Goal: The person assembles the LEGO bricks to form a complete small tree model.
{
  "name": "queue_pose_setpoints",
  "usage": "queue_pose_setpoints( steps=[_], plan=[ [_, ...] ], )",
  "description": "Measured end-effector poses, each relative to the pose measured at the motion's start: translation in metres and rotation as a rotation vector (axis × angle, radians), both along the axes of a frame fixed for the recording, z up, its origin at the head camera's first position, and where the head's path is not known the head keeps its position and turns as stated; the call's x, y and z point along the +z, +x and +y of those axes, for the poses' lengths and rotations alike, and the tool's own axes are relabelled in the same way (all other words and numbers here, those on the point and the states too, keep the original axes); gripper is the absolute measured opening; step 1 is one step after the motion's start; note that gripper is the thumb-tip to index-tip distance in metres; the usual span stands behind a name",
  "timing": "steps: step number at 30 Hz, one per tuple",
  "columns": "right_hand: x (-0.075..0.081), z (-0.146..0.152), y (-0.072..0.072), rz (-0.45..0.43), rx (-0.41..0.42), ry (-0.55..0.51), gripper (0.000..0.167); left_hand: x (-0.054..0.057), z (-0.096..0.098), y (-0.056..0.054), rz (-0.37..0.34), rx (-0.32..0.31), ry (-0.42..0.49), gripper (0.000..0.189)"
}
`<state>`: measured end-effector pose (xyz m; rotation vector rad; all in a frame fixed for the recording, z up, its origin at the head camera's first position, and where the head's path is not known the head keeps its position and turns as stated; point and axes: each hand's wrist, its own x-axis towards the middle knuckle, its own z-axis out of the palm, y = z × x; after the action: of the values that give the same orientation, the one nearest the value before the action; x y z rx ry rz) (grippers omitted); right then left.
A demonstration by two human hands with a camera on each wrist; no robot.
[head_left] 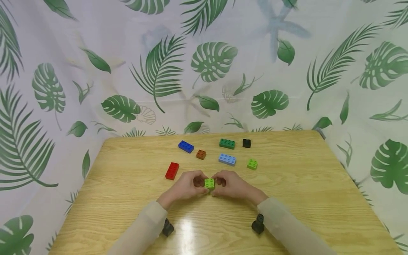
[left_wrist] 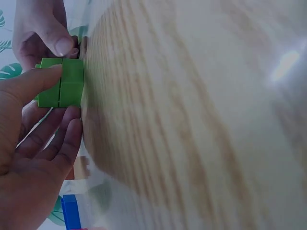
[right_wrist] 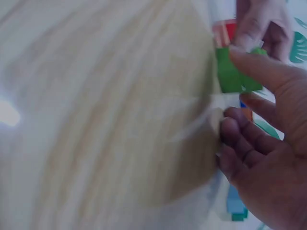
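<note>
Two lime green toy building bricks [head_left: 209,184], one stacked on the other, stand on the table in front of the person. The left wrist view shows the seam between the upper and lower brick [left_wrist: 72,88]. From the left, the left hand [head_left: 187,185] grips the stack, its thumb lying across the front and its fingers at the side and behind. On the opposite side the right hand [head_left: 233,185] pinches it with thumb and index finger. In the right wrist view its other fingers [right_wrist: 244,139] curl loosely beside the stack.
Beyond the hands lie red [head_left: 172,171], dark blue [head_left: 186,146], brown [head_left: 201,154], dark green [head_left: 227,143], light blue [head_left: 227,159] and black [head_left: 247,143] bricks, plus another lime green brick [head_left: 252,164]. A leaf-patterned curtain [head_left: 207,102] borders the wooden table [head_left: 302,170].
</note>
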<state>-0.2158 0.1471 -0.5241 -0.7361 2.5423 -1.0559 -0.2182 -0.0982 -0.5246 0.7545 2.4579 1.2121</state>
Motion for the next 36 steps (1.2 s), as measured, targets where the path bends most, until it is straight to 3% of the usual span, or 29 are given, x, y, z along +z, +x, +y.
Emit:
queue_pose_setpoints(
  steps=[4, 10, 17, 26, 36],
  plan=[
    [0.009, 0.016, 0.0, 0.013, -0.055, 0.013, 0.058, -0.004, 0.0, -0.002, -0.026, 0.0, 0.025, 0.028],
    [0.02, 0.053, -0.006, 0.154, -0.196, -0.02, 0.047, -0.009, -0.002, -0.003, -0.052, 0.003, 0.051, 0.028],
    [0.016, 0.092, -0.014, 0.241, -0.323, -0.013, 0.046, -0.011, -0.002, -0.004, -0.053, 0.002, 0.052, 0.029],
    [0.003, 0.119, -0.02, 0.209, -0.383, -0.006, 0.051, -0.012, -0.002, -0.003, -0.056, 0.009, 0.058, 0.032],
    [-0.011, 0.128, -0.024, 0.141, -0.4, 0.015, 0.053, -0.011, -0.002, -0.002, -0.067, 0.022, 0.042, 0.033]
  ],
)
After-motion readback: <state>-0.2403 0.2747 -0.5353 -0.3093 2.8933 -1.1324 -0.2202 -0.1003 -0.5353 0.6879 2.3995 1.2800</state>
